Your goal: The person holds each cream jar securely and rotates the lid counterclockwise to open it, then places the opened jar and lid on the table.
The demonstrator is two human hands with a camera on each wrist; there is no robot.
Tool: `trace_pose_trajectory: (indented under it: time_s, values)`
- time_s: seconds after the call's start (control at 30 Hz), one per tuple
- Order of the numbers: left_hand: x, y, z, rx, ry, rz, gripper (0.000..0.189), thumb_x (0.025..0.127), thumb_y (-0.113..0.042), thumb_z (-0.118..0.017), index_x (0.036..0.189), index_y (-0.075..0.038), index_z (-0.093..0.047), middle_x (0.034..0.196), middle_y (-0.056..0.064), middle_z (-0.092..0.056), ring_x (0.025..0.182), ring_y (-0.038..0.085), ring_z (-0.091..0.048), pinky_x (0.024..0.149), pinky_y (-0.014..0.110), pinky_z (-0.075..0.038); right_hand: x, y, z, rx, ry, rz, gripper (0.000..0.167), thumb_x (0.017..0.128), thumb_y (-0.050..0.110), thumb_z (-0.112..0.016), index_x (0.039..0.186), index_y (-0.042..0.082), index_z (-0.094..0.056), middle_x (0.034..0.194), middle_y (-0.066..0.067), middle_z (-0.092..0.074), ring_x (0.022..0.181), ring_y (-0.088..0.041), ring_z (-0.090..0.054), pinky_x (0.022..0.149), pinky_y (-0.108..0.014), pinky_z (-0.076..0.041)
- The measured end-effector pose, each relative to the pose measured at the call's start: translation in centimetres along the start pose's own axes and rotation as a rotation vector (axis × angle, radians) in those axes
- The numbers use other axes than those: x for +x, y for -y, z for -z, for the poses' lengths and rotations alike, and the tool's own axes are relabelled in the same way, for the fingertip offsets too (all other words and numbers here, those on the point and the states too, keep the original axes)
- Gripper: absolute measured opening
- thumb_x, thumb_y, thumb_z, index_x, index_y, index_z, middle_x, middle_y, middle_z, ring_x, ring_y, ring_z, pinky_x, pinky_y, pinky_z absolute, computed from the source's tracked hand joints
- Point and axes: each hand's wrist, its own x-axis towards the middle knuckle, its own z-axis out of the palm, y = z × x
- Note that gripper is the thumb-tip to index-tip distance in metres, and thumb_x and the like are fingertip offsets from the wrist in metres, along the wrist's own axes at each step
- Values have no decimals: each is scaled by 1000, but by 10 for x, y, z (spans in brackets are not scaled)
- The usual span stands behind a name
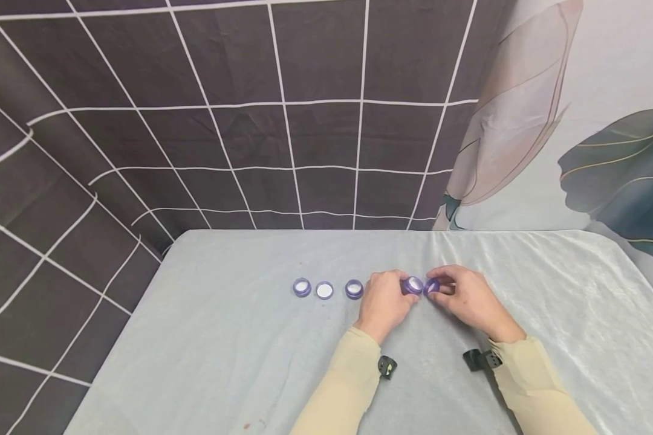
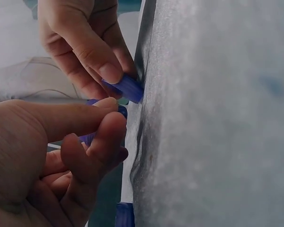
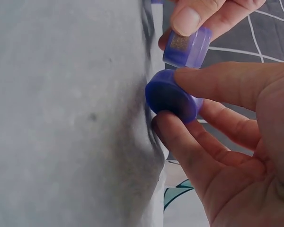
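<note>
My left hand (image 1: 385, 302) pinches a small purple jar (image 1: 413, 285) between thumb and fingers; its pale round top faces up in the head view. Close to its right, my right hand (image 1: 470, 299) holds a purple lid (image 1: 432, 286) tilted on its edge. The right wrist view shows the dark underside of this lid (image 3: 168, 97), just below the jar (image 3: 188, 47) in the left hand. Whether lid and jar touch is hard to tell. In the left wrist view, the left fingers (image 2: 92, 146) hide most of the jar.
Left of my hands, a purple jar (image 1: 354, 289), a flat purple-rimmed lid with a white centre (image 1: 324, 290) and another purple jar (image 1: 302, 287) sit in a row. A pale velvety cloth (image 1: 223, 344) covers the table. Behind stands a dark hanging with white grid lines (image 1: 321, 139).
</note>
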Motion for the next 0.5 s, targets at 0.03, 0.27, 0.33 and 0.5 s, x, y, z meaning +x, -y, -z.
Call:
trace_pose_trajectory:
  time_s: [0.03, 0.27, 0.33, 0.5]
  values:
    - [0, 0, 0, 3, 2, -1, 35, 75, -23, -89, 107, -15, -78, 97, -3, -76, 92, 14, -71, 81, 24, -53, 0, 0, 0, 2, 2, -1, 32, 79, 0, -78, 109, -5, -69, 101, -18, -71, 87, -26, -73, 75, -32, -59]
    - [0, 1, -2, 30, 16, -11, 34, 74, -23, -89, 106, -16, -79, 99, -4, -76, 93, 14, -71, 83, 23, -53, -1, 0, 1, 16, 20, -1, 34, 78, -1, -80, 109, -6, -69, 102, -18, -71, 88, -26, -73, 75, -32, -59]
    - [0, 1, -2, 33, 22, -11, 35, 74, -23, -89, 106, -16, -79, 99, -4, -76, 93, 14, -71, 82, 23, -52, -2, 0, 2, 16, 26, 0, 34, 77, -1, -81, 109, -6, -69, 101, -17, -71, 88, -26, -72, 76, -33, -59]
    - [1, 2, -3, 38, 29, -7, 34, 73, -23, -90, 105, -17, -79, 97, -5, -76, 93, 14, -71, 81, 23, -52, -2, -1, 3, -7, 39, -1, 36, 76, -2, -81, 109, -6, -69, 99, -15, -71, 87, -25, -71, 76, -35, -59]
